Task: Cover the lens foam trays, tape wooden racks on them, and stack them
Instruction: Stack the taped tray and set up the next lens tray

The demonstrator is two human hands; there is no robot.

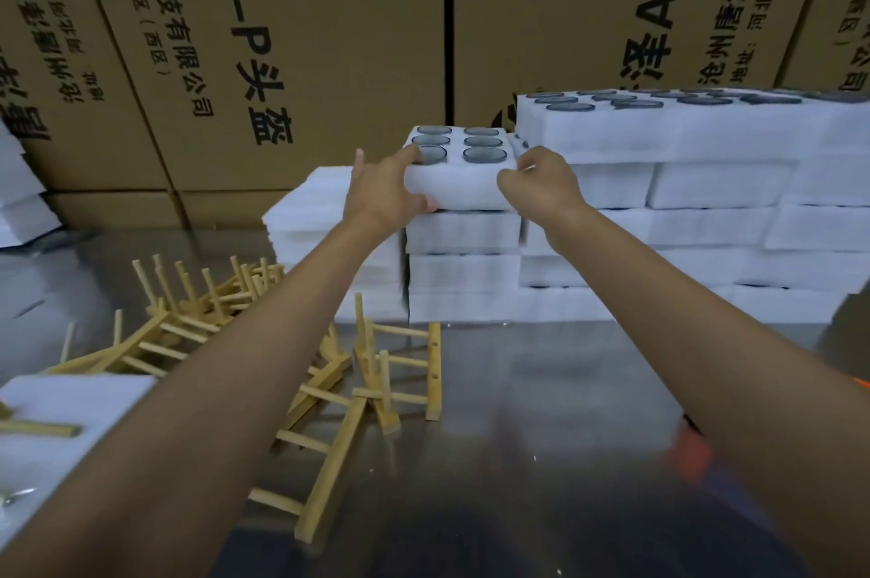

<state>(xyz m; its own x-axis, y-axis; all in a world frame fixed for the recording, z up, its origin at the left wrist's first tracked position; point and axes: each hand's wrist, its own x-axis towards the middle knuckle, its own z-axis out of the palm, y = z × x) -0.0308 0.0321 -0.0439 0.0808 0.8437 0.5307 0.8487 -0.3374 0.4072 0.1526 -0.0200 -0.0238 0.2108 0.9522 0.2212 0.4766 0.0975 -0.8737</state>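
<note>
A white lens foam tray (459, 184) with several dark round lenses in its pockets sits on top of a narrow stack of trays at the centre. My left hand (383, 191) grips its left end, fingers on top and thumb under the front edge. My right hand (541, 187) grips its right end. Wooden racks (339, 394) lie in a loose heap on the metal table to the left and in front of the stack. A pile of plain white foam covers (313, 219) stands just left of the stack.
A wide, taller block of stacked foam trays (706, 182) with lenses on top fills the right. Cardboard boxes (282, 36) form a wall behind. Another foam piece (61, 427) with a wooden rack on it lies at the near left. Something orange (689, 455) blurs at the right edge.
</note>
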